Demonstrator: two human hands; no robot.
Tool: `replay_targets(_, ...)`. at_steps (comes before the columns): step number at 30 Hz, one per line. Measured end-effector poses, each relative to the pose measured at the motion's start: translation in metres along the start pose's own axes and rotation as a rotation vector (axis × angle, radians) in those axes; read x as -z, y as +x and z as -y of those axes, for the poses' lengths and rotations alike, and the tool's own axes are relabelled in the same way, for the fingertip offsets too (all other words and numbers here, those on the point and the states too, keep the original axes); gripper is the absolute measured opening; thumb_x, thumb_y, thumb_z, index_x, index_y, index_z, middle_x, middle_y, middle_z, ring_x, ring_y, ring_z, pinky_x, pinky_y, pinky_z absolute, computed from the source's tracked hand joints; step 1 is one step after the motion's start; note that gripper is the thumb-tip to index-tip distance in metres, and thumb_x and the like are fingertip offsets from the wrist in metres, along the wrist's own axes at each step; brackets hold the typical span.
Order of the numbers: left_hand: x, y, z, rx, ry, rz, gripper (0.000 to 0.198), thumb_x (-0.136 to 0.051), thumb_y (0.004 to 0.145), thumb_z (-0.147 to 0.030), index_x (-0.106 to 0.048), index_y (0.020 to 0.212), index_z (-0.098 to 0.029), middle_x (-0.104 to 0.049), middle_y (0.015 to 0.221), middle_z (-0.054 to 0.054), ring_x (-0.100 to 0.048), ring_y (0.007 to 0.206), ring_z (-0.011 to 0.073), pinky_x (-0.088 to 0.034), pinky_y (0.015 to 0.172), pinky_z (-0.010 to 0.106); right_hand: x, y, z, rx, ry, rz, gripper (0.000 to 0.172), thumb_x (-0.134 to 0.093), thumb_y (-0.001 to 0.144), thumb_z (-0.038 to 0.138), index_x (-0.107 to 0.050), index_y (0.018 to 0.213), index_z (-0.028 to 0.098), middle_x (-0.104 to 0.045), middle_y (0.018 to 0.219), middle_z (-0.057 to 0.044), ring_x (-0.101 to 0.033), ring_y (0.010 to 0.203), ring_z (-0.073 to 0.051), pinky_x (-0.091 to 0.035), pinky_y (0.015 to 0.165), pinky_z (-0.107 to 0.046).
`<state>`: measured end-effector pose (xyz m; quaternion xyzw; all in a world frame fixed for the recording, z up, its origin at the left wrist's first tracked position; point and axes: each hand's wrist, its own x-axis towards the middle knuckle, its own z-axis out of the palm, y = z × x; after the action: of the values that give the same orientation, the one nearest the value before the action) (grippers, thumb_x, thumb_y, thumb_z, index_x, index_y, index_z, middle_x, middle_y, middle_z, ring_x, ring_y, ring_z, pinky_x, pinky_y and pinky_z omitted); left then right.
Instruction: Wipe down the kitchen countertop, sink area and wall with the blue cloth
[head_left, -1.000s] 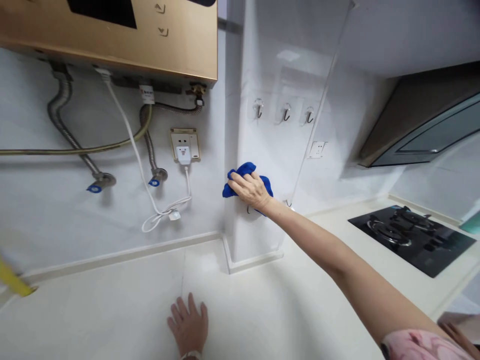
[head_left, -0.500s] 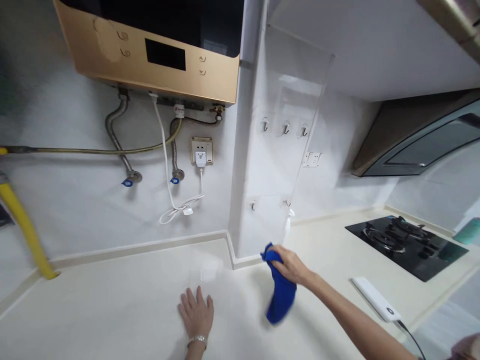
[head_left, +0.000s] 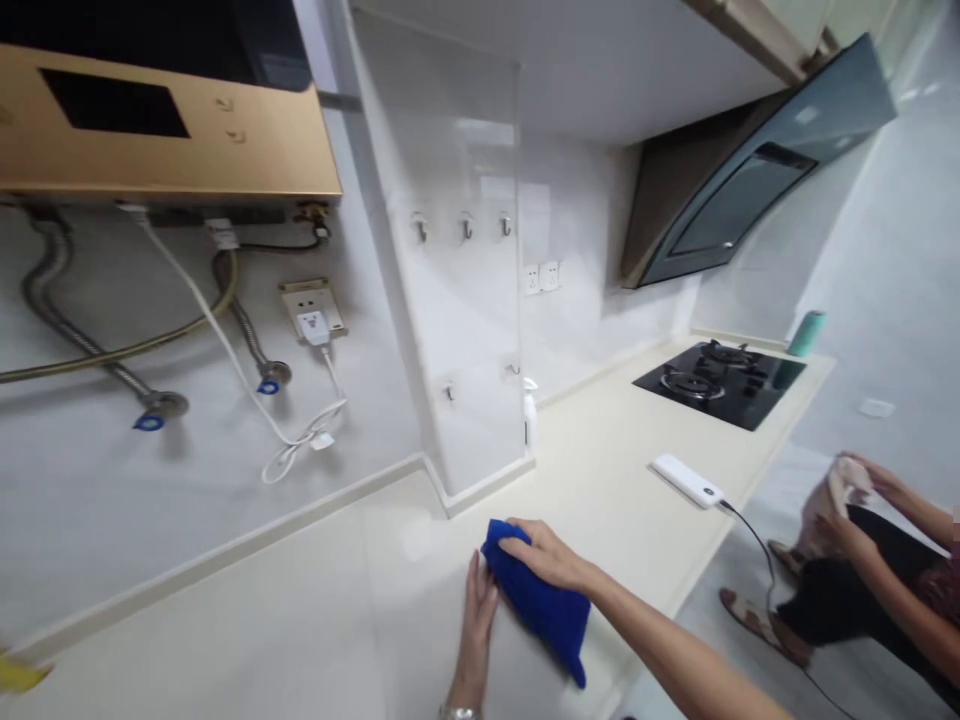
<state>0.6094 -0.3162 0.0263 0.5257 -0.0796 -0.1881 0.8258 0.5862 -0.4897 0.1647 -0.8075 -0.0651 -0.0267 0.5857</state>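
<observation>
A blue cloth [head_left: 544, 605] hangs in folds just above the pale countertop [head_left: 300, 600]. My right hand [head_left: 546, 552] grips its upper part, fingers closed around the fabric. At the cloth's left edge is my left hand [head_left: 478, 605], turned on its side with fingers extended; whether its fingertips touch the cloth is hard to tell. Both hands are in front of the white wall column [head_left: 469, 330].
A gas hob [head_left: 720, 380], a white power bank [head_left: 686, 480] with a cable, and a green can [head_left: 806, 333] are on the right. A spray bottle [head_left: 529, 415] stands behind the column. Another person [head_left: 847, 600] sits at lower right holding a pale cloth.
The view has turned right, bringing the other person into sight. My left hand has lifted from flat on the counter to beside the cloth. My right hand still holds the cloth.
</observation>
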Motion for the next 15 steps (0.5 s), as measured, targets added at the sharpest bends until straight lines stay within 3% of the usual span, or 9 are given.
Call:
replay_targets(3, 0.005, -0.015, -0.023, -0.044, 0.083, 0.024, 0.102, -0.079, 0.079, -0.065, -0.035, 0.164, -0.03, -0.034, 0.171, 0.011, -0.03, 0.158, 0.0328, -0.027, 0.132, 0.047, -0.007, -0.001, 0.006, -0.035, 0.283, 0.043, 0.047, -0.065, 0.088, 0.064, -0.069, 0.098, 0.018, -0.072, 0.091, -0.003, -0.065, 0.086, -0.02, -0.051, 0.082, -0.032)
replay_targets(6, 0.006, -0.033, -0.035, 0.021, 0.241, 0.076, 0.096, -0.085, 0.072, -0.066, -0.056, 0.152, -0.023, -0.049, 0.161, 0.016, -0.041, 0.152, 0.0383, -0.03, 0.13, 0.052, -0.015, -0.001, 0.004, -0.072, 0.382, 0.007, 0.048, -0.071, 0.083, 0.064, -0.069, 0.094, 0.017, -0.069, 0.083, -0.001, -0.063, 0.078, -0.018, -0.05, 0.076, -0.031)
replay_targets(9, 0.008, -0.049, -0.047, 0.08, 0.455, 0.185, 0.076, -0.081, 0.077, -0.064, -0.071, 0.135, -0.017, -0.067, 0.141, 0.018, -0.056, 0.138, 0.0396, -0.037, 0.125, 0.053, -0.018, 0.0, -0.001, -0.065, 0.339, -0.035, 0.037, -0.074, 0.08, 0.053, -0.067, 0.086, 0.017, -0.065, 0.074, 0.002, -0.059, 0.071, -0.014, -0.047, 0.069, -0.027)
replay_targets(12, 0.017, -0.06, -0.07, 0.065, 0.605, 0.222, 0.063, -0.07, 0.086, -0.065, -0.075, 0.128, -0.018, -0.073, 0.133, 0.013, -0.062, 0.13, 0.0363, -0.042, 0.121, 0.05, -0.014, -0.003, -0.006, -0.015, 0.23, -0.007, 0.028, -0.075, 0.077, 0.043, -0.07, 0.088, 0.018, -0.067, 0.076, 0.003, -0.059, 0.072, -0.014, -0.047, 0.069, -0.026)
replay_targets(15, 0.031, -0.068, -0.099, 0.143, 0.655, 0.308, 0.06, -0.068, 0.087, -0.066, -0.078, 0.122, -0.019, -0.076, 0.124, 0.011, -0.067, 0.118, 0.035, -0.049, 0.113, 0.049, -0.008, -0.007, -0.008, -0.007, 0.159, 0.013, 0.027, -0.077, 0.075, 0.041, -0.072, 0.089, 0.018, -0.068, 0.076, 0.003, -0.06, 0.071, -0.014, -0.046, 0.067, -0.025)
